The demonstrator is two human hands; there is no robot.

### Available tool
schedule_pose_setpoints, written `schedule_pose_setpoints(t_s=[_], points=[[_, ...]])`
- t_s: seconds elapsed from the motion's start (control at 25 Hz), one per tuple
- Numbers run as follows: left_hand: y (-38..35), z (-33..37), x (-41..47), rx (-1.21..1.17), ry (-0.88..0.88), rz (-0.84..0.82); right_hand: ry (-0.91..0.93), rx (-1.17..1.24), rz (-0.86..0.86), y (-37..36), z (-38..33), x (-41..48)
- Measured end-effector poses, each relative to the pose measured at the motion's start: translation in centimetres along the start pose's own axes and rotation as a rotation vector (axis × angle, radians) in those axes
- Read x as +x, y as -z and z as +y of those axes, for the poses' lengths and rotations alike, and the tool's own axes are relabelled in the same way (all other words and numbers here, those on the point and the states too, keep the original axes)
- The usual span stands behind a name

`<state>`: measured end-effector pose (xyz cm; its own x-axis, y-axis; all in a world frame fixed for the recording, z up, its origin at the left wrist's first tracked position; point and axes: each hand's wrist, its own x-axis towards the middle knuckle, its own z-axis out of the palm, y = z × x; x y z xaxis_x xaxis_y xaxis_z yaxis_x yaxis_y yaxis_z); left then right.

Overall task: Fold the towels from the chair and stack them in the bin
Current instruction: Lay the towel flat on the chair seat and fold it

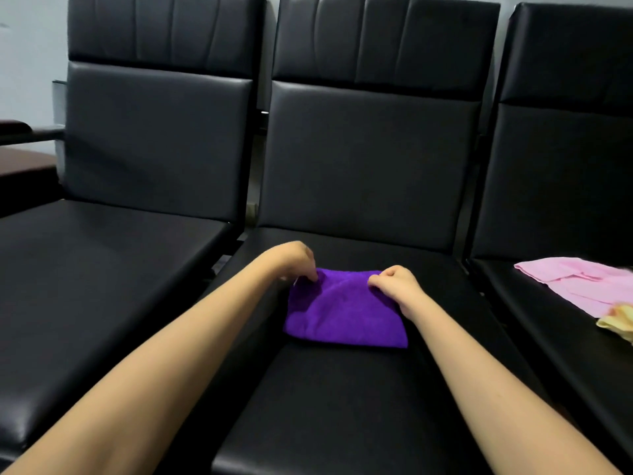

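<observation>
Folding the purple towel (346, 313) on the middle chair seat (342, 406).
Left hand (291, 260) and right hand (397, 284) each pinch a far corner with curled fingers; keeping edges aligned would square the fold.

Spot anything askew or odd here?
Nothing spilled or damaged. The purple towel lies folded on the middle chair seat, its far left corner rumpled where the left hand pinches it; the right hand pinches the far right corner. A pink towel and a bunched yellow towel lie on the right chair.
</observation>
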<state>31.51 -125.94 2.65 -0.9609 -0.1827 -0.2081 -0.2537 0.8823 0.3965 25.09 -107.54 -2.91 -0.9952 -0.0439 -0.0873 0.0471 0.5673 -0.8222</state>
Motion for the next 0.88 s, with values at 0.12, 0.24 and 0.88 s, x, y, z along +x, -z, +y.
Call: schedule_pose_setpoints(t_s=[0.12, 0.24, 0.88], points=[[-0.4, -0.5, 1.0, -0.162, -0.034, 0.233, 0.002, -0.059, 0.126, -0.3, 0.4, 0.9], [-3.3, -1.1, 1.1, 0.07, 0.003, 0.394, 0.03, -0.171, 0.203, -0.1, 0.9, 0.5], [-6.2, 2.1, -1.0, -0.176, 0.221, 0.282, -0.121, -0.166, 0.102, -0.3, 0.3, -4.5]])
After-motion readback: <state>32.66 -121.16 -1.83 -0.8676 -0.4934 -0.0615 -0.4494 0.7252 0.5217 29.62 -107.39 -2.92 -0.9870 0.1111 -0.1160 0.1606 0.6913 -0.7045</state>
